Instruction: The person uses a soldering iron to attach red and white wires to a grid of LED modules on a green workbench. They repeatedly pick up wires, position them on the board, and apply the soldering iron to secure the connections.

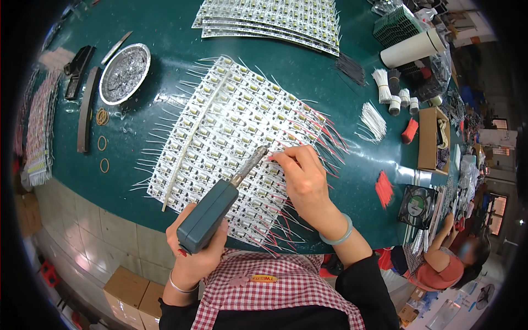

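A white panel of small circuit boards (242, 115) lies on the green table, with white wires along its left side and red wires (329, 135) along its right. My left hand (198, 256) is wrapped round a dark green soldering gun (210, 213). Its tip touches or hovers just over the panel, right of the middle. Close to that tip, my right hand (307, 181) pinches what looks like the end of a thin red wire; the fingers partly hide it. A pale thin strip (193, 140) runs lengthwise across the panel's left part.
More panels (269, 25) are stacked at the far edge. A foil bowl (102, 94) of metal scraps stands left, near rubber bands (102, 116). On the right lie white wires (373, 122), red wires (384, 188), a small fan (418, 205) and a carton (426, 137). Another person (440, 267) works beyond.
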A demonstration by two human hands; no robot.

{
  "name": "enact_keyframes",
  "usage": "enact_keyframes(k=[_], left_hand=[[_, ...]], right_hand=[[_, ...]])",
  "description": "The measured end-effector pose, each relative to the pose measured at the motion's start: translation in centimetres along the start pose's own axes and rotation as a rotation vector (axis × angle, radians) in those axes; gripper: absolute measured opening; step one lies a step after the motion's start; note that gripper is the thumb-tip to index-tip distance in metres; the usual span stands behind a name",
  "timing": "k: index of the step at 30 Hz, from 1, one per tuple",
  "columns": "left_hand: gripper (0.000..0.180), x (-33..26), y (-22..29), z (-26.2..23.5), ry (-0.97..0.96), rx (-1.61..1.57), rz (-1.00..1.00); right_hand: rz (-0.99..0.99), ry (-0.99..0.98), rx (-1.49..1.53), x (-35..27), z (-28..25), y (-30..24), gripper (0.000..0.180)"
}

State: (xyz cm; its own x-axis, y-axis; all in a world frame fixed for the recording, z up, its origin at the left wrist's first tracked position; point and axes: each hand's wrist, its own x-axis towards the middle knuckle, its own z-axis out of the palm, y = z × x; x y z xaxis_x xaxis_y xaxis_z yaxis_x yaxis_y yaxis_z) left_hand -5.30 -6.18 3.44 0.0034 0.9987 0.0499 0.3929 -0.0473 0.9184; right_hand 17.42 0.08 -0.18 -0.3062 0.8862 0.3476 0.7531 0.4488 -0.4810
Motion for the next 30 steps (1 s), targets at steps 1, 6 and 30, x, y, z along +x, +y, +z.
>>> enact_keyframes(k=[1, 6, 30], left_hand=[[0.016, 0.0, 0.3, 0.0, 0.022, -0.037, -0.029], [0.020, 0.2, 0.8, -0.4, 0.011, -0.056, 0.006], [0.027, -1.8, -0.3, -0.9, 0.066, -0.142, -0.188]], right_hand=[[0.000, -0.004, 0.002, 0.0, 0.0, 0.0, 0.031], [-0.004, -0.012, -0.008, 0.0, 0.0, 0.0, 0.030], [0.003, 0.131, 0.001, -1.3, 1.2, -0.9, 0.024]])
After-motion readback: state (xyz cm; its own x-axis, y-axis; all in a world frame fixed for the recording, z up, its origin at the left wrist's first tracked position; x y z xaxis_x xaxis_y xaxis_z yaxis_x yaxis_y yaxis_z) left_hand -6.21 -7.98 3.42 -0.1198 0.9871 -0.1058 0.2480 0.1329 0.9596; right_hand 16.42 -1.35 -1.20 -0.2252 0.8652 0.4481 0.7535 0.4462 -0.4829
